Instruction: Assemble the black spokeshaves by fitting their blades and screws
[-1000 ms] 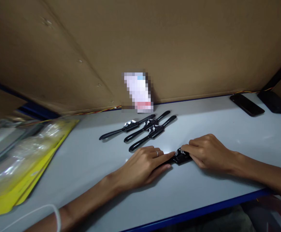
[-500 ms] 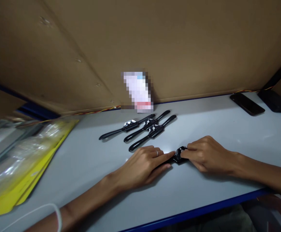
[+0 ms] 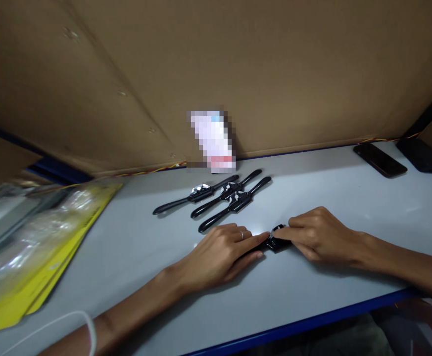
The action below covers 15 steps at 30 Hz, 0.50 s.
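Note:
A black spokeshave [image 3: 277, 244] lies on the grey tabletop between my two hands, its handles mostly covered by them. My left hand [image 3: 225, 252], with a ring on one finger, is closed over the left handle, its index finger reaching to the middle part. From the right, my right hand [image 3: 317, 237] grips the spokeshave's middle, the index finger pressing by the shiny blade and black cap. Whatever sits under those fingertips is hidden. Beyond my left hand, three more black spokeshaves lie side by side: a left one [image 3: 201, 194], a middle one [image 3: 226, 193] and a nearer one [image 3: 239, 201].
Yellow cards with clear plastic packaging [image 3: 63, 237] lie at the left. A blurred-out upright item [image 3: 214, 141] leans against the cardboard wall [image 3: 293, 74]. At the back right rest a phone [image 3: 380, 160] and a black object [image 3: 421, 154]. A blue edge [image 3: 312, 324] borders the table in front.
My right index finger has shifted slightly left across the spokeshave's middle, and the cap there appears turned or moved a little. My left hand stays in place.

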Motion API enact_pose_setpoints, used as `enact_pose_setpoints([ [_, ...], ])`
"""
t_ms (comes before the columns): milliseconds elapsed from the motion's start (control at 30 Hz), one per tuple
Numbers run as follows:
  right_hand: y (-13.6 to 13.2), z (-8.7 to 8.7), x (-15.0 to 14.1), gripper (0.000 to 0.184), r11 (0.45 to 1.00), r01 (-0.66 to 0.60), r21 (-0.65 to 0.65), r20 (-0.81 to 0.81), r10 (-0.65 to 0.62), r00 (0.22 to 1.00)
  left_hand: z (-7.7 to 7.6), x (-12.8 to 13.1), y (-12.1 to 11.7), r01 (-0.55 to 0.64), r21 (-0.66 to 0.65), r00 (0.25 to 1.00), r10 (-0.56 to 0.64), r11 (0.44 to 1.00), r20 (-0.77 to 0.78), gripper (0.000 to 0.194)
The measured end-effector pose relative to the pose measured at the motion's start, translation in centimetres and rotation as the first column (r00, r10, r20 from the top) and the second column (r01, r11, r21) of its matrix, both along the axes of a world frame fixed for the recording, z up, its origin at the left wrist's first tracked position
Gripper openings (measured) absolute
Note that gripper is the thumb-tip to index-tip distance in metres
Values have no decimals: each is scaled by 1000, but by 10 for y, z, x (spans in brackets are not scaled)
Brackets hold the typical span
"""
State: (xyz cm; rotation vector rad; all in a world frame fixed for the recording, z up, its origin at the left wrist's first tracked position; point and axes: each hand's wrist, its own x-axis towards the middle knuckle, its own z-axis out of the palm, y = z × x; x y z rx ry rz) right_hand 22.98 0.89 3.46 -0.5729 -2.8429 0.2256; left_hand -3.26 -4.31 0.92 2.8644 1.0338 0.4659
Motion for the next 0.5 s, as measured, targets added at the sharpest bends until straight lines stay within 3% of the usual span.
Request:
enact_pose_setpoints([
  [267, 2, 2, 0, 27, 996, 90, 20, 50, -91, 995, -1, -1, -1, 0, -2, 1000, 0, 1000, 3, 37],
  [500, -1, 2, -2, 28, 1000, 0, 13, 53, -1, 999, -1, 0, 0, 2, -2, 1000, -2, 1000, 17, 37],
])
